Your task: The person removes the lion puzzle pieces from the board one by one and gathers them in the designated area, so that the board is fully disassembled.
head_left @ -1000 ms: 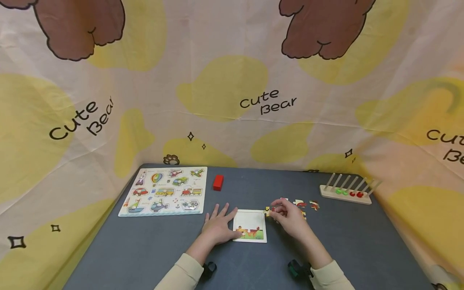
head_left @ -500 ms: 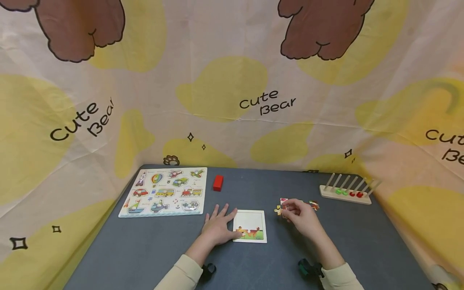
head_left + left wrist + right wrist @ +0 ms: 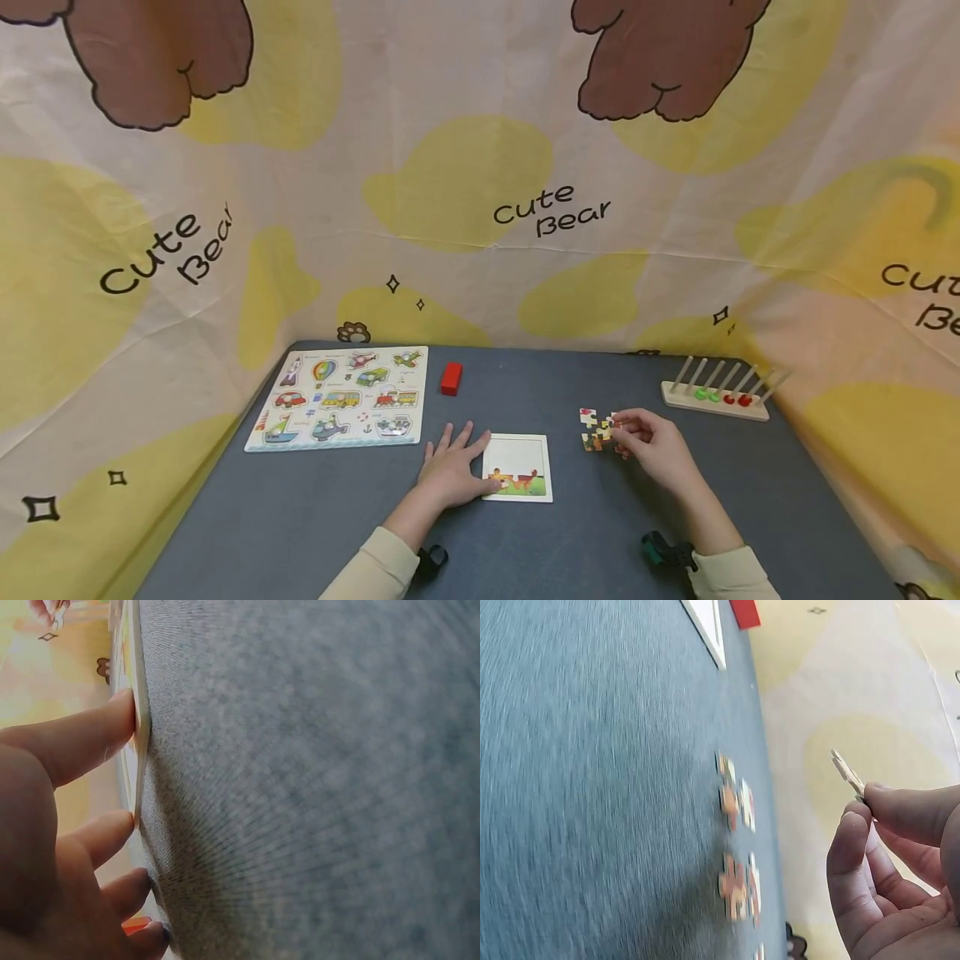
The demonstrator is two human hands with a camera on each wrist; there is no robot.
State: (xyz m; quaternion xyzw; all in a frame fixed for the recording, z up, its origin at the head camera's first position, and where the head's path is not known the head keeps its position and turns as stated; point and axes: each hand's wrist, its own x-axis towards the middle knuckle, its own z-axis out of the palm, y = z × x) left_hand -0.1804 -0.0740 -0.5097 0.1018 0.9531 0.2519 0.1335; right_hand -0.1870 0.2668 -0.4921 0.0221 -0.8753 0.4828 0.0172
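Across a dark counter (image 3: 360, 508), one hand rests on a small puzzle frame while the other pinches a loose piece.

At the far left lies a picture board (image 3: 337, 398) of vehicles; to its right, a red block (image 3: 452, 378). Nearer, the left hand (image 3: 450, 473) has its grip spread, thumb on the left side of the puzzle frame (image 3: 517, 452) and index fingertip at its far left corner. The frame lies flat, joined pieces (image 3: 528, 483) filling its near part, the rest white. Well to the right, loose pieces (image 3: 588, 417) lie on the counter beside the right hand (image 3: 660, 454), whose grip pinches a puzzle piece (image 3: 847, 772) between thumb and fingers, raised off the surface. Far right stands a peg rack (image 3: 677, 399) with green and red beads (image 3: 744, 402).
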